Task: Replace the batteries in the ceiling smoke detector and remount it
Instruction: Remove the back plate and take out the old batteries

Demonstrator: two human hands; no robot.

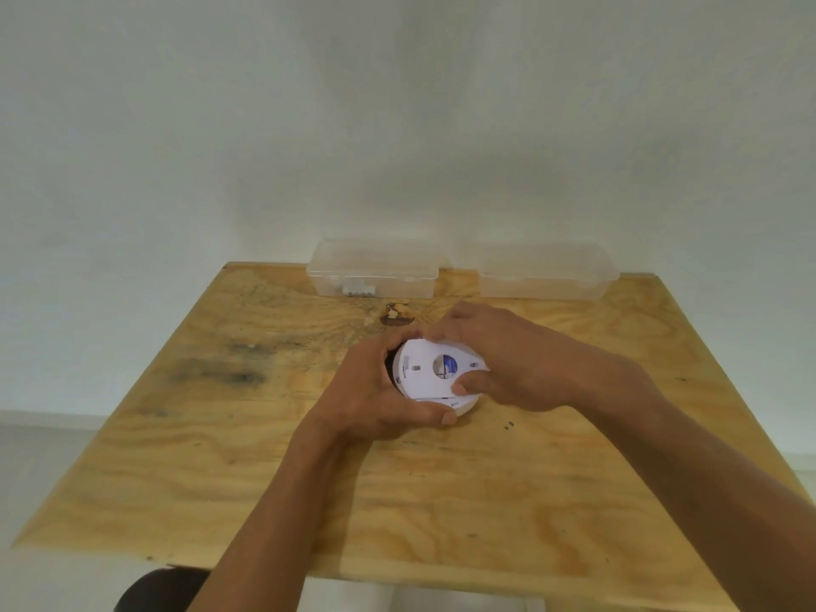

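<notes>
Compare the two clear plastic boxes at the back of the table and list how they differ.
The left box holds small pale items low at its front; the right box shows nothing inside. The left box looks clearer and sharper-edged, the right box hazier. The left box sits slightly farther back on the table than the right box. Both are rectangular, translucent, lidded and shut, standing side by side against the wall.

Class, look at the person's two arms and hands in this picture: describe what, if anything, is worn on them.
Nothing is worn. The left hand and right hand are bare, with no gloves, rings, watch or bracelets visible. Both forearms are uncovered right to the picture's lower edge, so no sleeves show. Fingernails are short and unpainted.
</notes>
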